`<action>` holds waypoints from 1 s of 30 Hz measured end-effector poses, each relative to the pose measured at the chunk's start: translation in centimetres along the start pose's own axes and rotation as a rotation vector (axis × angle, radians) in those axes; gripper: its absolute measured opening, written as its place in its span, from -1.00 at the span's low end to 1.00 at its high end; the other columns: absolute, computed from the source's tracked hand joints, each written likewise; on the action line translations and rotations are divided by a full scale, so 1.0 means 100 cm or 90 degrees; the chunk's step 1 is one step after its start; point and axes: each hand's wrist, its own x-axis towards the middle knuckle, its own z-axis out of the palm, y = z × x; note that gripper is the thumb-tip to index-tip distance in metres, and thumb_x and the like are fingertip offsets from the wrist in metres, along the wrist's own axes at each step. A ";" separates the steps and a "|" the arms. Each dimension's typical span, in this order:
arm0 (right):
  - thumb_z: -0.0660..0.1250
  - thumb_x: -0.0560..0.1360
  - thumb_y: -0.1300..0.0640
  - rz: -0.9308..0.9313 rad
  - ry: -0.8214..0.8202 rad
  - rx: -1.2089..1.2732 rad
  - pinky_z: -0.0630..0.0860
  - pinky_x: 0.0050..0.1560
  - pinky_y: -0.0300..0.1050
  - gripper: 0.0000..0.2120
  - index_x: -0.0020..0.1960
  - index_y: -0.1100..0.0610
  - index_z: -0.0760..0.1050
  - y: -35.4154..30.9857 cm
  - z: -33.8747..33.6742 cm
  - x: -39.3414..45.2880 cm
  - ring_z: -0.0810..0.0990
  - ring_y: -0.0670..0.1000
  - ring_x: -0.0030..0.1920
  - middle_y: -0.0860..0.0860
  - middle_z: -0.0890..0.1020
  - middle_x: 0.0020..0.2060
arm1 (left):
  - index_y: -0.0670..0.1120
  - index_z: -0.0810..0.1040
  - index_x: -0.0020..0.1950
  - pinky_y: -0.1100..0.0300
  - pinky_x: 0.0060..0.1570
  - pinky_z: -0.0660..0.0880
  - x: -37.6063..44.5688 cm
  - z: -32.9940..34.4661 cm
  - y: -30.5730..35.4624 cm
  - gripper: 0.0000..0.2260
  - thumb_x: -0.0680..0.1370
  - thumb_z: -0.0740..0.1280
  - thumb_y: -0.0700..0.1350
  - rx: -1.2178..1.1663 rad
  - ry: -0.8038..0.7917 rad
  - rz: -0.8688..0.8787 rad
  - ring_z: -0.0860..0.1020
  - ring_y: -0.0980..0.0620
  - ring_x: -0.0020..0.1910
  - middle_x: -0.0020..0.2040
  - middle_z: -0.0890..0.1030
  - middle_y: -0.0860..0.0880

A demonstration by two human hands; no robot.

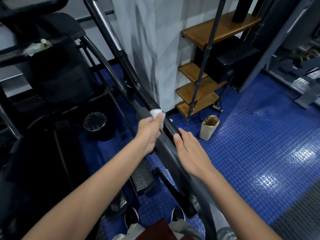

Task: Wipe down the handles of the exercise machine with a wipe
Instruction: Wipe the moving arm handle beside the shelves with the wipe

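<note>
In the middle of the frame my left hand pinches a small white wipe between thumb and fingers and presses it on the dark handle of the exercise machine. The wipe lies on the upper side of the bar, a little above my knuckles in the picture. My right hand is released: its fingers are straight and relaxed, and the thumb touches the same bar just below and to the right of the wipe. It seems only to steady the bar.

The long axis of the handle runs diagonally, from the upper left of the frame, where a shiny metal part is seen, down to the lower right near my feet. The wipe is about in the middle of this line. So I judge that the coming stroke must follow the diagonal, either up toward the metal part or down toward my right hand. The left hand is the nearer one, because it already holds the wipe on the bar. Going down, the right thumb would be in the way.
</note>
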 end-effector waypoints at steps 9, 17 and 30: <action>0.09 0.60 -0.22 0.059 0.027 -0.106 0.47 -0.17 -0.03 -0.68 0.09 0.00 0.42 -0.006 0.006 0.017 0.58 0.04 -0.08 -0.04 0.59 -0.12 | -0.24 0.62 -0.05 -0.10 0.12 0.60 0.021 0.004 0.005 -0.53 0.38 0.43 0.18 -0.026 0.069 0.015 0.65 -0.12 -0.11 -0.12 0.69 -0.15; 0.15 0.57 -0.24 0.032 -0.009 -0.151 0.45 -0.28 -0.04 -0.67 0.06 0.02 0.32 -0.009 0.001 0.025 0.56 0.02 -0.22 -0.03 0.56 -0.20 | -0.19 0.62 -0.08 -0.06 0.16 0.58 0.029 0.000 0.002 -0.62 0.47 0.42 0.15 -0.047 0.015 -0.013 0.64 -0.05 -0.11 -0.09 0.68 -0.09; 0.22 0.54 -0.20 0.030 0.045 -0.116 0.49 -0.17 -0.01 -0.33 0.51 0.00 0.00 -0.003 0.010 0.023 0.59 0.11 -0.07 0.08 0.59 0.00 | -0.10 0.52 -0.24 0.11 0.00 0.60 0.080 -0.009 0.052 -0.70 0.45 0.50 0.08 -0.002 0.221 0.069 0.59 -0.02 -0.15 -0.13 0.63 -0.05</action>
